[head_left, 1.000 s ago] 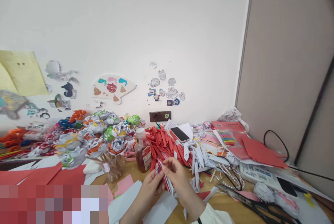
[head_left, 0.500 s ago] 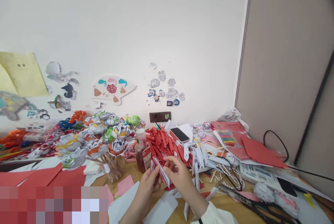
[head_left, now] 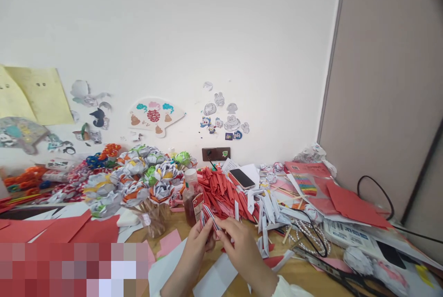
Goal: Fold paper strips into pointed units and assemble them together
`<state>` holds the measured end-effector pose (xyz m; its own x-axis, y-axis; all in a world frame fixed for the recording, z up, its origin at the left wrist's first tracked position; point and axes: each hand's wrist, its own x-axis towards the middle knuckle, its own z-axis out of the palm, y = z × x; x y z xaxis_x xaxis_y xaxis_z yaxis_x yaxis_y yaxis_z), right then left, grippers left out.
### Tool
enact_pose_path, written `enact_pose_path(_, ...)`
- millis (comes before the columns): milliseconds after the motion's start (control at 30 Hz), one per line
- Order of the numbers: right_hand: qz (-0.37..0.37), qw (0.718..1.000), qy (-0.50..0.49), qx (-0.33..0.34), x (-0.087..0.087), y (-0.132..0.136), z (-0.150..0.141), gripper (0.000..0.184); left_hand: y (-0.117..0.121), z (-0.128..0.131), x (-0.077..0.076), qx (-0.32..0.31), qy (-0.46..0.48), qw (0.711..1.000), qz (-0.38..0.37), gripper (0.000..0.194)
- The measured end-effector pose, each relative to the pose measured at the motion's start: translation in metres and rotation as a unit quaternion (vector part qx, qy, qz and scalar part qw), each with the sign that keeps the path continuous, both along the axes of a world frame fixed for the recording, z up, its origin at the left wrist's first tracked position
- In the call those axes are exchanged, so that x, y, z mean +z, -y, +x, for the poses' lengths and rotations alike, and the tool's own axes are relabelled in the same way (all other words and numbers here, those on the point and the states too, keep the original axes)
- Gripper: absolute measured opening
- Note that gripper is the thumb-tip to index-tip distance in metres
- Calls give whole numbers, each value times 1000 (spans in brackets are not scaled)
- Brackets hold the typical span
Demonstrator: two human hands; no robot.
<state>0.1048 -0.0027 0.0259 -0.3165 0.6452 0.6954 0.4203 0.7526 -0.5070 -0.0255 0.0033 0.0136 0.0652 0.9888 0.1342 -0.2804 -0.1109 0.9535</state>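
My left hand (head_left: pixel 198 243) has thumb and fingers pinched together on a bundle of folded red and white paper (head_left: pixel 208 214), its upper end rising above my thumb. My right hand (head_left: pixel 238 241) meets the bundle's right edge, thumb and forefinger nearly closed; I cannot tell whether they grip a layer or only touch it. Both hands are above the wooden table (head_left: pixel 176 219), with a white paper rectangle (head_left: pixel 216 277) below them at six o'clock.

Taking my hands as the centre and the wall as twelve, a white-capped bottle (head_left: pixel 189 209) is just beyond at eleven, upright, with reddish-brown liquid inside. At ten a clear container (head_left: pixel 155 227) holds a cluster of thin brown sticks, and crumpled paper flowers (head_left: pixel 166 172) crowd above it. Red folded strips (head_left: pixel 218 190) are heaped at twelve, and a phone (head_left: pixel 242 178) lies past them at one. White folded strips (head_left: pixel 270 209) spread at two, a string of pearly beads (head_left: pixel 323 241) curls at three, and black-handled scissors (head_left: pixel 341 275) lie at four.
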Motion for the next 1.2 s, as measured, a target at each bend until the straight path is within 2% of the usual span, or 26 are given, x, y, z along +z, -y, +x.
enact_pose_path(233, 60, 998, 9, 10, 3, 7, 0, 23, 9, 3, 11, -11, 26, 999, -30, 37)
enact_pose_path(467, -26, 995, -98, 16, -3, 9, -3, 21, 9, 1, 10, -4, 36, 999, -29, 41)
enact_pose_path(667, -56, 991, -119, 37, -9, 8, -6, 25, 2, -2, 4, 35, 17, 999, -23, 41)
enact_pose_path(867, -99, 981, -158, 48, -10, 6, -8, 24, -1, -3, 1, 41, 12, 999, -23, 41)
enact_pose_path(1033, -101, 980, -164, 49, -9, 5, -8, 24, -1, -2, 2, 30, -2, 999, -11, 42)
enact_pose_path(1200, -52, 993, -99, 27, -14, 5, -6, 27, -4, -2, 1, 57, -35, 998, -19, 45)
